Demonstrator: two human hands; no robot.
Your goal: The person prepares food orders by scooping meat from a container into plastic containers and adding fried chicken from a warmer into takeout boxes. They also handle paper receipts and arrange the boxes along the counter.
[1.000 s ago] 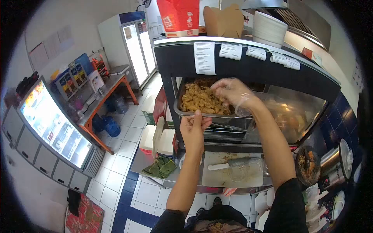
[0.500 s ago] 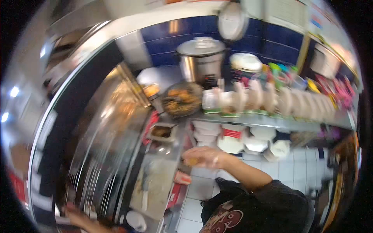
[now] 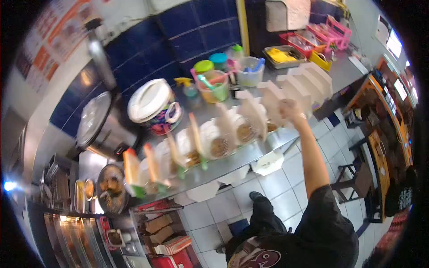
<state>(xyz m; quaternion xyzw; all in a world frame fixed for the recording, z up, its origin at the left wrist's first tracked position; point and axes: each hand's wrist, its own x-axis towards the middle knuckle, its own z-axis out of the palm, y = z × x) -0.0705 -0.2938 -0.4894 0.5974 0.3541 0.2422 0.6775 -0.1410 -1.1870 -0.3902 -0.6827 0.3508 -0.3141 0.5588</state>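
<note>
the right hand (image 3: 290, 109) reaches to the row of open boxes (image 3: 243, 129) on the steel counter (image 3: 232, 161), at the counter's right end; whether it grips anything i cannot tell. the left hand is out of view. it looks like portioning; the next move calls for a clean release over one box.

A steel rice cooker (image 3: 100, 123) stands at the left end of the bench (image 3: 263, 145), against the blue tiled wall (image 3: 178, 31). Just beside it sits a tub with a white lid (image 3: 152, 102). Along the back edge come a spray bottle (image 3: 187, 87), a green cup (image 3: 214, 89) stuffed with utensils and a clear cup (image 3: 248, 73). Near the far right corner lie a metal tray (image 3: 281, 56) of yellow pieces, a yellow basket (image 3: 321, 60) and pink baskets (image 3: 330, 29). A round pan (image 3: 111, 187) of fried food sits off the bench's left end. A stool (image 3: 353, 178) stands on the tiled floor.
</note>
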